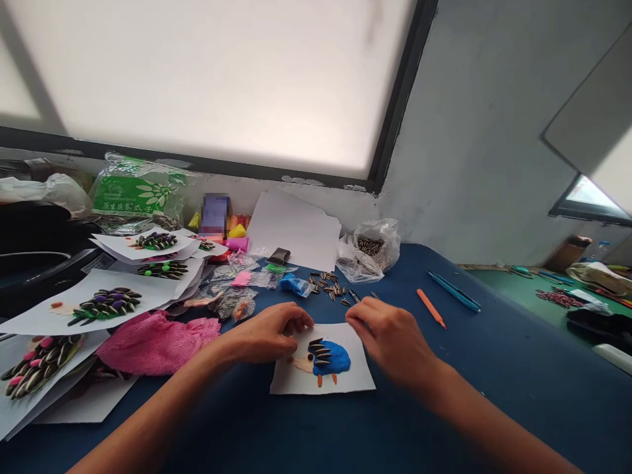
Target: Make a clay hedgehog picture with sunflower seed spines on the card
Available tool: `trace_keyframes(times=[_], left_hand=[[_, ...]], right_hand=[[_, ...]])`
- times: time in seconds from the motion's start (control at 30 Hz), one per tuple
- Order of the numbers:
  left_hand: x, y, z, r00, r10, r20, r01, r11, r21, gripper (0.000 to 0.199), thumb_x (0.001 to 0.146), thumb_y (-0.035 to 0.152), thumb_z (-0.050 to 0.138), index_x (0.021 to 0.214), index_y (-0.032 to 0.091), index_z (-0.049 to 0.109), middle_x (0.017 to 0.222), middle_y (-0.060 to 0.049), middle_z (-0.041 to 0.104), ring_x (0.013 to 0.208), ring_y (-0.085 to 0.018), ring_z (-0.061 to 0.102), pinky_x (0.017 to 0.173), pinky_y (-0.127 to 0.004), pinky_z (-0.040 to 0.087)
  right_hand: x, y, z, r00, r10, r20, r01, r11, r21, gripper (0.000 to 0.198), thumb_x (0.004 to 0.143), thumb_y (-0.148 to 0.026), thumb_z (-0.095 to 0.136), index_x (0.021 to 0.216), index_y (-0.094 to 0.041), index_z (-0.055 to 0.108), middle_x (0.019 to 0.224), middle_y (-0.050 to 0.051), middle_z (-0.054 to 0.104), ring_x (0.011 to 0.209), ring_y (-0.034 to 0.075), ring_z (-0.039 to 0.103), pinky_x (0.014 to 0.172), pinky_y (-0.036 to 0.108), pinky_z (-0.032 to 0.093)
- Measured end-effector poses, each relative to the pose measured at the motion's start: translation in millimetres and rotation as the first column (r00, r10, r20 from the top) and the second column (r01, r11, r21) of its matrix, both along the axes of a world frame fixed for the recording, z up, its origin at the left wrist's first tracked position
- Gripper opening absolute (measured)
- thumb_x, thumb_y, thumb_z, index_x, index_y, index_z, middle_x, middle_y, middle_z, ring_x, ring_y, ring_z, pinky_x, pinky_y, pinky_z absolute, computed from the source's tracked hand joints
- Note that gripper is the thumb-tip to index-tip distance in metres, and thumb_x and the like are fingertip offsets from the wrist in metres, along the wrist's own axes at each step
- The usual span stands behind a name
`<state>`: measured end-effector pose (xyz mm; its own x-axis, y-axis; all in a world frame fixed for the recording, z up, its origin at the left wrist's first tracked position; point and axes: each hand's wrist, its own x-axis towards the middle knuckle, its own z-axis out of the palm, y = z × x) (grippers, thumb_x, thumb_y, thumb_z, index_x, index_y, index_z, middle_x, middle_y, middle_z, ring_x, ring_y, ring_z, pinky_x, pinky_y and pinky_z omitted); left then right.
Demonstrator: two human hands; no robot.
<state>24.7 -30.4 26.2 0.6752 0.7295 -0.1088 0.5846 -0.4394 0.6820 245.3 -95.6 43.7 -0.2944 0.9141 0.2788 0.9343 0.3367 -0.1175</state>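
Observation:
A small white card (358, 382) lies on the blue table, bearing a hedgehog picture made of clay. Its body is blue clay (340, 359), with a pale snout, a dark eye and two orange legs. Several striped sunflower seeds (322, 355) stick in the left part of the blue clay. My left hand (269, 334) rests at the card's upper left, fingers half curled, thumb and forefinger apart. Over the upper right corner is my right hand (392, 336), its fingertips pinched together; whatever is between them is hidden. Loose sunflower seeds (330, 286) lie just beyond the card.
Finished seed-and-clay cards (34, 313) pile up at left beside a pink cloth (153, 342). Behind are clay packets (295, 284), white paper (296, 230) and a plastic bag of seeds (369, 247). An orange marker (431, 308) and blue pens (454, 291) lie at right.

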Motion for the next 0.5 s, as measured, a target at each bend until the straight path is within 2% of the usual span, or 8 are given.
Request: trace_keyframes(times=[0.07, 0.13, 0.33, 0.5], left_hand=[[0, -1, 0.7, 1.0, 0.002, 0.0, -0.002, 1.0, -0.001, 0.053, 0.058, 0.012, 0.046, 0.107, 0.016, 0.065, 0.103, -0.006, 0.065, 0.09, -0.022, 0.059, 0.076, -0.028, 0.046], [0, -1, 0.5, 1.0, 0.0, -0.002, 0.0, 1.0, 0.001, 0.053, 0.058, 0.012, 0.046, 0.107, 0.017, 0.065, 0.103, -0.006, 0.065, 0.091, -0.022, 0.059, 0.077, -0.028, 0.046], [0, 0, -1.9, 1.0, 0.004, 0.013, -0.004, 1.0, 0.008, 0.054, 0.059, 0.01, 0.046, 0.108, 0.018, 0.065, 0.104, -0.006, 0.065, 0.092, -0.022, 0.059, 0.079, -0.028, 0.047], [1, -1, -1.1, 1.0, 0.006, 0.013, -0.006, 1.0, 0.019, 0.054, 0.057, 0.011, 0.047, 0.107, 0.016, 0.066, 0.103, -0.006, 0.065, 0.091, -0.023, 0.059, 0.077, -0.028, 0.047]], right_hand=[[4, 15, 3, 0.993, -0.077, 0.088, 0.082, 0.995, -0.054, 0.021, 0.096, -0.018, 0.049, 0.093, -0.019, 0.07, 0.09, 0.005, 0.067, 0.077, 0.016, 0.063, 0.065, 0.025, 0.041], [6, 30, 2, 0.984, -0.096, 0.151, 0.11, 0.99, -0.086, 0.022, 0.097, -0.018, 0.049, 0.094, -0.019, 0.071, 0.091, 0.005, 0.068, 0.081, 0.017, 0.065, 0.066, 0.025, 0.042], [-5, 72, -10, 0.976, -0.118, 0.186, 0.135, 0.987, -0.082, 0.023, 0.097, -0.025, 0.051, 0.093, -0.018, 0.072, 0.097, 0.009, 0.07, 0.089, 0.02, 0.065, 0.071, 0.026, 0.044], [-14, 89, -13, 0.97, -0.128, 0.204, 0.152, 0.983, -0.103, 0.017, 0.094, -0.023, 0.055, 0.094, -0.016, 0.071, 0.098, 0.011, 0.07, 0.09, 0.023, 0.066, 0.071, 0.028, 0.045]])
